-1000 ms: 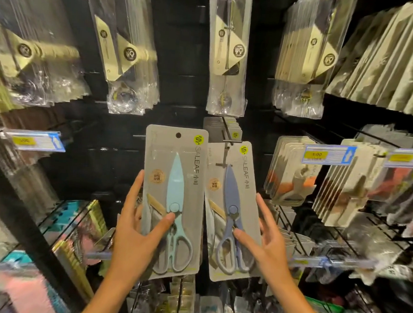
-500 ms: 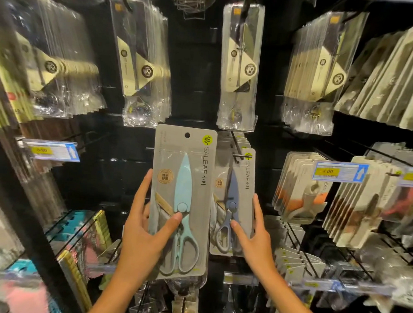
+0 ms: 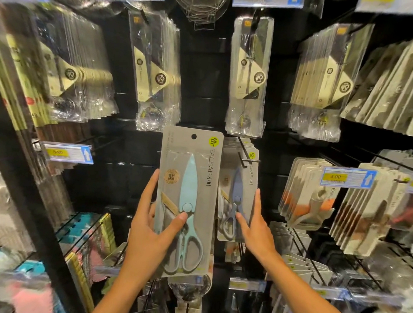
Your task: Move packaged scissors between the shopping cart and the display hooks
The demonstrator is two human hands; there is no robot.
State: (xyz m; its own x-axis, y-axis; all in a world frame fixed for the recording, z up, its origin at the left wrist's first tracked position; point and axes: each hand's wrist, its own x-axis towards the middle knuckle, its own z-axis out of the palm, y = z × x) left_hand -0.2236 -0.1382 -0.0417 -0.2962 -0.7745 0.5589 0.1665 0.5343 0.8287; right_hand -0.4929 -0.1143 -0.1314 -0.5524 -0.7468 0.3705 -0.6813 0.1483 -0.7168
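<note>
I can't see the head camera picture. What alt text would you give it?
A person's left hand grips a carded pack of light blue scissors before a dark shop display, while the right hand touches a pack of darker blue scissors hanging on a hook. Rows of other packaged utensils hang around them.

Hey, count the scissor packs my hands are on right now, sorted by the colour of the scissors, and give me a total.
Light blue scissors pack, gripped by the left hand: 1
Darker blue scissors pack, on the display hook, touched by the right hand: 1
Total: 2
More packs hang behind the darker blue one; their colours are hidden.
</note>
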